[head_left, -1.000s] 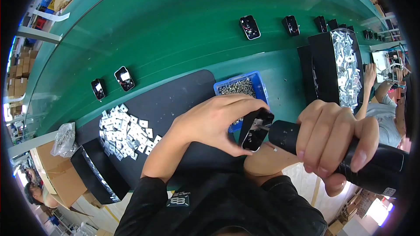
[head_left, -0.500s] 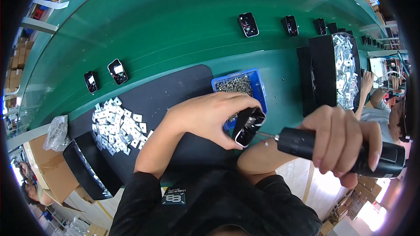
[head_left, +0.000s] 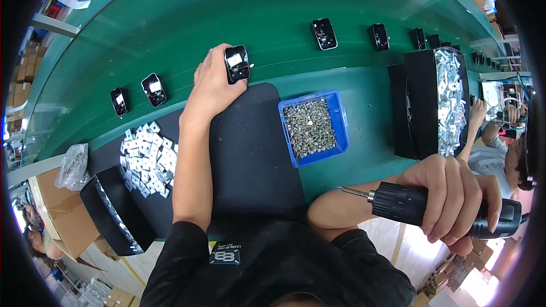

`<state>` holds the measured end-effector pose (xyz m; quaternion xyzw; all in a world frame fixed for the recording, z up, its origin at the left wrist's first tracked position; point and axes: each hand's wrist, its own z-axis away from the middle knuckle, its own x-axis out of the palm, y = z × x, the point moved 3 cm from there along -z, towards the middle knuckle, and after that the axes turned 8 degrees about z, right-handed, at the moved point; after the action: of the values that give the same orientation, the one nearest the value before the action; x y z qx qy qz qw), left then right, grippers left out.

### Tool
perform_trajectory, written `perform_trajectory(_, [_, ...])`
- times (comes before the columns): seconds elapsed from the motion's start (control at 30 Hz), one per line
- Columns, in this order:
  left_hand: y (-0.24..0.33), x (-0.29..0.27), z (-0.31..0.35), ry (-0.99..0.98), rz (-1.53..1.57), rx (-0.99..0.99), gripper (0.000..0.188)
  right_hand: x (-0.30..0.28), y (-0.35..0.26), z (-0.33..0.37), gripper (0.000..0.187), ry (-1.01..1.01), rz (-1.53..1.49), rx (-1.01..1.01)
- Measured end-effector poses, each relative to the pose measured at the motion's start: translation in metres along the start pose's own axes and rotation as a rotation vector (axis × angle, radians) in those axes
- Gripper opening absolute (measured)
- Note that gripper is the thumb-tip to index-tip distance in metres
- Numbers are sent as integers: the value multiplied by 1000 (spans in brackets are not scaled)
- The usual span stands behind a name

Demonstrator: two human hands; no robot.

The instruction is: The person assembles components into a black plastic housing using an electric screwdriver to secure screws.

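My left hand [head_left: 213, 82] reaches out over the green belt, its fingers and thumb gripping the sides of a small black housing [head_left: 238, 71]. That housing has a pale rim and a white piece inside. At the right, my right hand [head_left: 455, 202] is wrapped round a black electric screwdriver [head_left: 401, 202], whose metal bit points left and touches nothing. Between the hands stands a blue bin [head_left: 315, 162] full of small metal screws [head_left: 310, 125]. A heap of flat white metal plates [head_left: 148, 159] lies on the dark mat [head_left: 250, 153] to the left.
More black housings [head_left: 153, 90] stand along the green belt [head_left: 273, 45], left and right of my left hand. A black box of metal plates [head_left: 420, 102] is on the right, another black box [head_left: 116, 213] and a cardboard box [head_left: 65, 210] on the left. A co-worker [head_left: 495, 156] sits at far right.
My left hand has carried the housing from beside the screwdriver bit up and left to the belt. The screwdriver has shifted slightly right and down, its bit now apart from the housing.
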<state>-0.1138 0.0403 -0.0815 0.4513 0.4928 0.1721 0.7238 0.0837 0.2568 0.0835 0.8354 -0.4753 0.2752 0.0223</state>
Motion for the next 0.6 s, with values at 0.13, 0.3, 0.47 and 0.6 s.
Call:
perform_trajectory(0.13, [8, -11, 16, 75, -407, -12, 82, 4, 4, 2, 36, 12, 67, 15])
perform_trajectory(0.3, [80, -8, 36, 32, -143, 415, 35, 8, 4, 4, 33, 145, 220, 27])
perform_trajectory(0.47, [106, 70, 74, -218, -99, 748, 13, 17, 7, 5, 35, 242, 404, 0])
perform_trajectory(0.6, [88, 102, 88, -79, -450, 694, 8, 19, 9, 7, 38, 281, 553, -66])
